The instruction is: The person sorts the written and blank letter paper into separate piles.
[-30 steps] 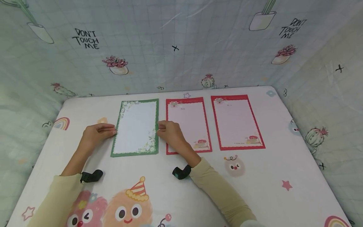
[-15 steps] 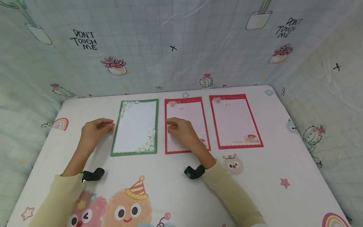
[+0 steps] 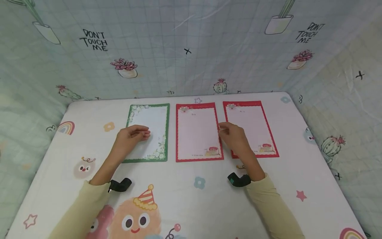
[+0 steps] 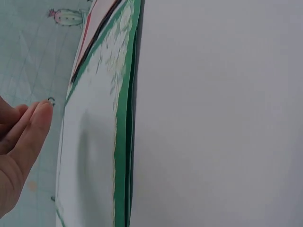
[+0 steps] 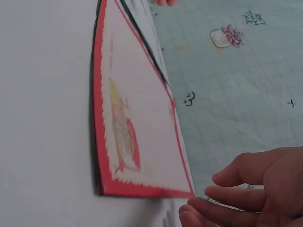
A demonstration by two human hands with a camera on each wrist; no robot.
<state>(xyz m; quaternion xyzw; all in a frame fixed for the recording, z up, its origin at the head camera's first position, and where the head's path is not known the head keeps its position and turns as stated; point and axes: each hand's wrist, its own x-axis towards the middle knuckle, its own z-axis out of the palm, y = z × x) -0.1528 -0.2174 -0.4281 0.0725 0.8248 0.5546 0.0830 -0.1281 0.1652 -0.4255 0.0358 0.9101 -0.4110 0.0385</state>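
Three bordered paper sheets lie in a row. The left sheet has a green border and pale flowers [image 3: 159,124]; the middle red-bordered sheet [image 3: 195,132] and the right red-bordered sheet [image 3: 249,121] each carry a small picture in the lower right corner. Over the left part of the green sheet hovers my left hand [image 3: 131,137], its fingers loosely straight and holding nothing. My right hand [image 3: 234,137] overlaps the right red sheet, fingertips right at the middle sheet's right edge. In the right wrist view its thumb [image 5: 241,170] stands apart from the fingers, with no paper between them.
The sheets lie on a white table cover [image 3: 185,205] printed with cartoon faces and stars. Behind it rises a pale green patterned cloth [image 3: 167,49], which continues along both sides. Each wrist wears a small black camera, one at the left wrist [image 3: 120,185], another at the right wrist [image 3: 238,180].
Both hands have moved right. The right hand left the green sheet's edge and crossed the middle sheet to its right edge. The left hand moved from the green sheet's left edge to over it.
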